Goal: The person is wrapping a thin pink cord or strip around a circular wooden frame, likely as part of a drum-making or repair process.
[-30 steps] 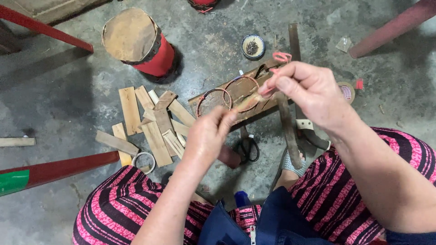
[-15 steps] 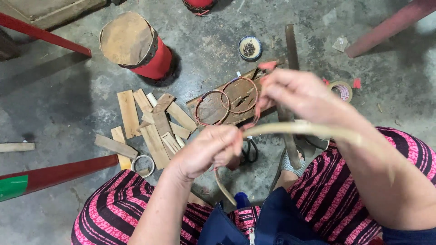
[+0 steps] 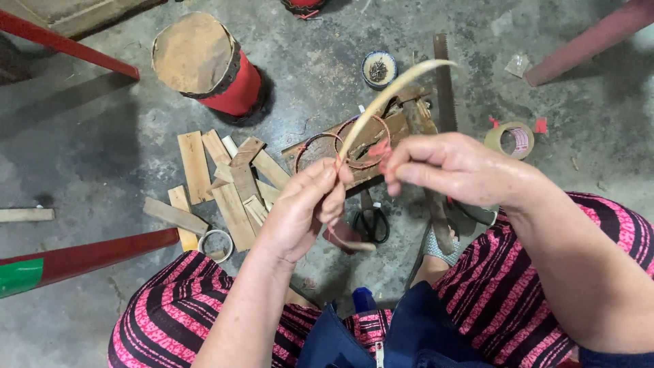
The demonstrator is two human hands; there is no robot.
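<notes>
Where left hand (image 3: 303,211) pinches — bamboo strip (image 3: 392,92) arcs upward.

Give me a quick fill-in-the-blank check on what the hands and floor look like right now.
1. The left hand pinches a pale curved ____ that arcs up past the board.
2. The right hand is beside the left hand, its fingertips holding something small and ____ in colour.
3. The black scissors lie on the ____ below the hands.
4. The drum at upper left has ____ sides.

Missing words: strip; red; floor; red
</notes>
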